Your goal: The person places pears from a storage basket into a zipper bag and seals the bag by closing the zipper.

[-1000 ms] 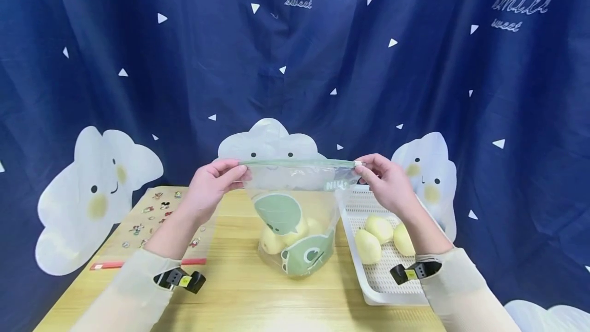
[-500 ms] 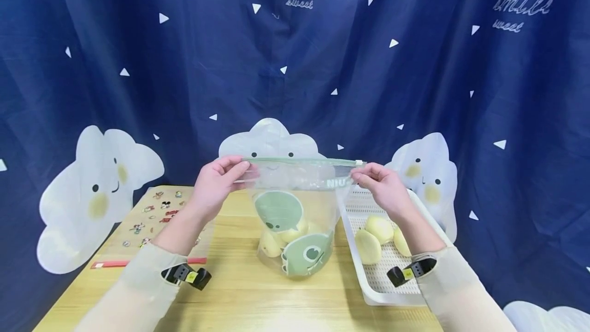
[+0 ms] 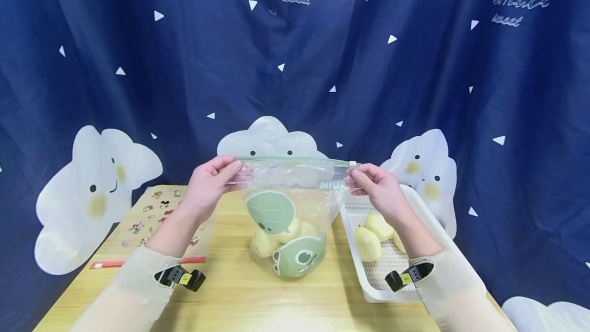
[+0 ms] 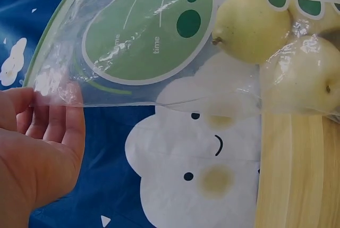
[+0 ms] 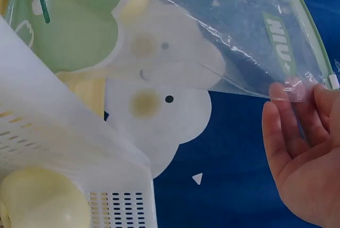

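A clear zip bag with green printed shapes hangs upright between the hands, several pale yellow pears in its bottom. My left hand pinches the bag's top left corner between thumb and fingers. At the opposite top corner my right hand pinches the film just under the green zip strip. Close beside the right fingertips sits the white slider, at the right end of the strip. The strip is stretched nearly straight. In the right wrist view the slider lies just past the thumb.
A white perforated basket holding several pears stands on the wooden table at the right, partly under the right forearm. Flat at the left lies another clear bag with cartoon prints and a red slider strip. A blue curtain hangs behind.
The right hand has shifted from the slider to the film just below it. The bag has moved slightly left, and both hands keep hold of its top corners.
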### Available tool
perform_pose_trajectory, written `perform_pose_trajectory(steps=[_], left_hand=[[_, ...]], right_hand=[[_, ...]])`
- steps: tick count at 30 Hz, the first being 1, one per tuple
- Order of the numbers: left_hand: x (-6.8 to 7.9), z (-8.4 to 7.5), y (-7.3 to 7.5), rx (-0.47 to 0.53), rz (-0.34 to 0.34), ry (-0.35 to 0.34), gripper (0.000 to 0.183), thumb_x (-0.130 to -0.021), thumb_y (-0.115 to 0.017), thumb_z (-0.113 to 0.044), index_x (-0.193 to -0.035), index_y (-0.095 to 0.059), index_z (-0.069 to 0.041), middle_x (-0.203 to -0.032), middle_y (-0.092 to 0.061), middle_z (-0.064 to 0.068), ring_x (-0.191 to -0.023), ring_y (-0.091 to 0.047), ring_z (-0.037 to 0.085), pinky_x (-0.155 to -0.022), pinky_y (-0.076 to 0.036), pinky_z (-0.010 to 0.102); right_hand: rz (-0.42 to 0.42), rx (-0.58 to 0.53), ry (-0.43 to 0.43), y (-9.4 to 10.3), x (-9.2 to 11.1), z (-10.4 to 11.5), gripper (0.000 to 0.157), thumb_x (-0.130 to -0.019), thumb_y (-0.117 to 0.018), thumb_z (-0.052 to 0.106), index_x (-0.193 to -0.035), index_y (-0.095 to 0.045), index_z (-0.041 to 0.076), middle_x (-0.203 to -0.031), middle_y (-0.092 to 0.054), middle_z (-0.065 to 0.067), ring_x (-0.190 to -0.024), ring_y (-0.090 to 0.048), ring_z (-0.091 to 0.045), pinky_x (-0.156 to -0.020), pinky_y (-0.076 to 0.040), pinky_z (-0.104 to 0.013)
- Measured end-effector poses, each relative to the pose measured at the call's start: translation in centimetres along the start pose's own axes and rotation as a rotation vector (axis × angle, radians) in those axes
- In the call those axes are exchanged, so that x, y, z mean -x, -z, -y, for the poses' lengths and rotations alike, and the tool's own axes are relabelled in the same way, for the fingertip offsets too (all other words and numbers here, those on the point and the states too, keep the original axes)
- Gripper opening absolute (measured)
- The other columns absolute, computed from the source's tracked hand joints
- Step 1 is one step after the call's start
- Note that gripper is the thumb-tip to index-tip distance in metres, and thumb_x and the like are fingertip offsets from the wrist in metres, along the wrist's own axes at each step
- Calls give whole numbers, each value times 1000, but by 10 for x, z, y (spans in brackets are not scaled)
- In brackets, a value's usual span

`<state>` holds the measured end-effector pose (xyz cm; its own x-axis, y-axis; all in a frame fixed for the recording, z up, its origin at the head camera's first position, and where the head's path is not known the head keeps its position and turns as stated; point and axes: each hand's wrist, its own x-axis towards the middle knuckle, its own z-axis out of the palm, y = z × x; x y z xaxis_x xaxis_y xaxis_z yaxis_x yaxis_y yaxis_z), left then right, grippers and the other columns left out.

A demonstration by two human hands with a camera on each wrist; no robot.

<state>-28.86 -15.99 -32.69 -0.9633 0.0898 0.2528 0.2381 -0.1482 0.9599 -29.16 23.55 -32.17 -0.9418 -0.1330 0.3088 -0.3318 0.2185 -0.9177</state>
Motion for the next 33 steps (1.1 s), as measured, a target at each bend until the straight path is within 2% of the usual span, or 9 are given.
perform_pose_trajectory(steps=[6, 9, 11, 15, 17, 21, 24, 27, 33], left_hand=[[3, -3, 5, -39, -2, -2, 11, -110, -67, -14, -119, -72, -10, -96, -83, -10, -91, -82, 6, -85, -67, 25], [4, -15, 5, -208, -14, -46, 27, -110, -69, -22, -133, -71, -8, -113, -81, -6, -102, -77, 4, -94, -64, 22], [2, -28, -2, -362, -20, -105, 37, -109, -71, -28, -141, -69, -10, -128, -78, 0, -116, -73, 9, -103, -61, 26], [-7, -58, -38, -597, 17, -280, 40, -105, -75, -28, -141, -72, -11, -141, -74, 10, -135, -67, 24, -118, -53, 43], [-13, -66, -64, -673, 82, -348, 37, -103, -76, -25, -136, -75, -9, -139, -76, 11, -136, -67, 28, -119, -53, 49], [-26, -70, -115, -820, 265, -425, 33, -101, -75, -22, -130, -78, -6, -130, -79, 9, -127, -73, 26, -115, -56, 43], [-35, -68, -146, -912, 358, -412, 33, -101, -76, -22, -129, -78, -5, -126, -80, 10, -122, -75, 25, -112, -58, 39], [-41, -66, -168, -992, 393, -346, 35, -103, -76, -26, -132, -78, -7, -126, -81, 10, -122, -74, 23, -111, -58, 39], [-49, -57, -187, -1056, 390, -283, 25, -105, -74, -29, -122, -82, -12, -122, -83, 4, -117, -77, 20, -105, -60, 38]], right_hand=[[0, 6, 7, -2, 0, 3, 22, -113, -64, 17, -113, -68, -4, -93, -80, 13, -90, -77, -4, -81, -66, -26], [4, -9, 7, -5, 0, 2, 21, -113, -63, 17, -113, -68, -4, -94, -80, 13, -91, -77, -4, -81, -67, -27], [10, -12, 10, -5, 0, 2, 20, -113, -63, 17, -113, -67, -3, -94, -79, 13, -91, -77, -4, -82, -67, -28], [8, -8, 17, -5, -1, 3, 18, -113, -64, 16, -111, -69, 0, -93, -80, 13, -91, -77, -4, -82, -67, -30], [9, -6, 15, -5, 0, 4, 16, -113, -63, 16, -110, -69, 2, -94, -80, 13, -92, -77, -4, -82, -67, -30], [11, -1, 11, -5, 0, 5, 17, -113, -64, 16, -110, -69, 1, -93, -80, 13, -92, -77, -4, -82, -67, -29], [11, 0, 15, -7, 1, 6, 21, -112, -64, 17, -111, -67, -4, -93, -80, 12, -92, -77, -5, -82, -67, -29], [15, 0, 16, -7, 2, 7, 25, -112, -64, 17, -113, -64, -9, -93, -80, 11, -92, -77, -5, -83, -67, -29], [10, 13, 12, -7, 3, 8, 28, -112, -64, 17, -113, -64, -11, -94, -80, 8, -92, -77, -7, -84, -67, -28]])
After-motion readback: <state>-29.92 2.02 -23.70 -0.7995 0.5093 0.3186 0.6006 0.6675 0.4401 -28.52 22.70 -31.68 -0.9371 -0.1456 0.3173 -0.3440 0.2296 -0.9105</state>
